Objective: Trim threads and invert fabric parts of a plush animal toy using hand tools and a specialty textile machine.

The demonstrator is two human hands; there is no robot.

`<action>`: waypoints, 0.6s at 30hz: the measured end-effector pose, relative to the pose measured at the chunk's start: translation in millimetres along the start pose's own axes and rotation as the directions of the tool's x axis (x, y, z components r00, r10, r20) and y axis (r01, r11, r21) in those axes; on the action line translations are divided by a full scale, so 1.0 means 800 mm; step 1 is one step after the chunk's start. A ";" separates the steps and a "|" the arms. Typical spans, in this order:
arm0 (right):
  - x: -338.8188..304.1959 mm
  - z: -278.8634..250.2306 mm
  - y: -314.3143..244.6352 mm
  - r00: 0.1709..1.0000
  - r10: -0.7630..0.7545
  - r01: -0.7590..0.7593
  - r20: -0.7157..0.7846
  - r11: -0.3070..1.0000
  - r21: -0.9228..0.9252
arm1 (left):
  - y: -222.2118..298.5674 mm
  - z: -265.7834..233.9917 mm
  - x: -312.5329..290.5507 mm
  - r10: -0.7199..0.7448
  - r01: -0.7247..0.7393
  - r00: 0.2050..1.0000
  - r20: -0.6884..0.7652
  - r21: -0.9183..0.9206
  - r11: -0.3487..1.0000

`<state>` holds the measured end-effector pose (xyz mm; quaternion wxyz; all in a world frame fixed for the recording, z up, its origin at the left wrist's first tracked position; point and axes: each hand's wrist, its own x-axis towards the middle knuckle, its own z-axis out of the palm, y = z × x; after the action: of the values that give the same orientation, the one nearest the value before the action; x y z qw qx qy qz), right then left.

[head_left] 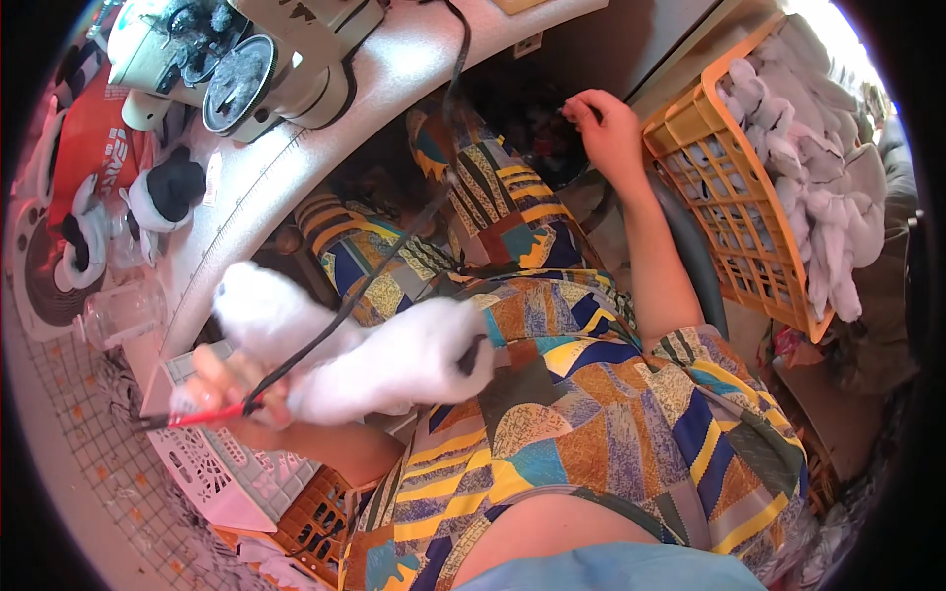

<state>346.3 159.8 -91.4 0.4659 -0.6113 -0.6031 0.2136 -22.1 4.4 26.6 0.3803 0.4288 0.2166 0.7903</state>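
head view: black cable (394, 253) crosses white socks (399, 362); orange basket (764, 209) right.

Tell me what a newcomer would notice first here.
Bright white fluffy pieces, left of centre, held in the left hand. The boldly patterned clothing fills the middle. On the right, an orange basket is heaped with pale grey pieces.

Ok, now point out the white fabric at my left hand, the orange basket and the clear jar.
White fabric (399, 364): head view, middle of its right-hand piece.
Orange basket (776, 234): head view, on its rim.
Clear jar (128, 311): head view, side of its body.
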 end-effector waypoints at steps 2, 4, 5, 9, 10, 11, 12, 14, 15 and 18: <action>-0.006 0.030 0.029 0.998 0.060 -0.059 -0.017 0.996 0.060 | 0.005 -0.015 -0.008 0.036 -0.066 0.992 -0.120 -0.255 0.965; -0.010 0.059 0.063 0.954 0.292 -0.299 0.064 0.943 0.144 | 0.001 -0.006 -0.021 -0.011 -0.016 0.983 -0.182 -0.148 0.989; -0.012 0.065 0.083 0.906 0.412 -0.422 0.094 0.889 0.177 | -0.003 0.003 -0.022 -0.050 0.057 0.979 -0.196 0.027 0.998; -0.021 0.093 0.150 0.762 0.640 -0.624 0.100 0.683 0.379 | 0.042 0.041 -0.052 -0.407 0.005 0.887 -0.217 0.887 -0.462; -0.021 0.098 0.163 0.722 0.683 -0.641 0.113 0.598 0.481 | 0.051 0.054 -0.050 -0.451 -0.071 0.855 -0.257 0.803 -0.591; -0.022 0.101 0.163 0.680 0.723 -0.647 0.123 0.512 0.565 | 0.054 0.053 -0.056 -0.485 -0.106 0.822 -0.298 0.756 -0.646; -0.023 0.103 0.163 0.704 0.699 -0.653 0.125 0.568 0.502 | 0.052 0.051 -0.063 -0.524 -0.141 0.788 -0.322 0.735 -0.663; -0.020 0.095 0.116 0.753 0.641 -0.643 0.150 0.669 0.373 | 0.058 0.048 -0.076 -0.538 -0.135 0.759 -0.365 0.721 -0.680; -0.019 0.089 0.096 0.788 0.606 -0.594 0.112 0.699 0.398 | 0.057 0.051 -0.075 -0.554 -0.148 0.746 -0.370 0.718 -0.680; -0.013 0.084 0.006 0.902 0.405 -0.428 0.150 0.786 0.447 | 0.067 0.034 -0.100 -0.551 -0.092 0.731 -0.402 0.742 -0.664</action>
<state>291.4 171.6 -130.7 0.5269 -0.5928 -0.3940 0.4645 6.1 -91.2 36.6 0.0610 0.5622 0.8190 -0.0978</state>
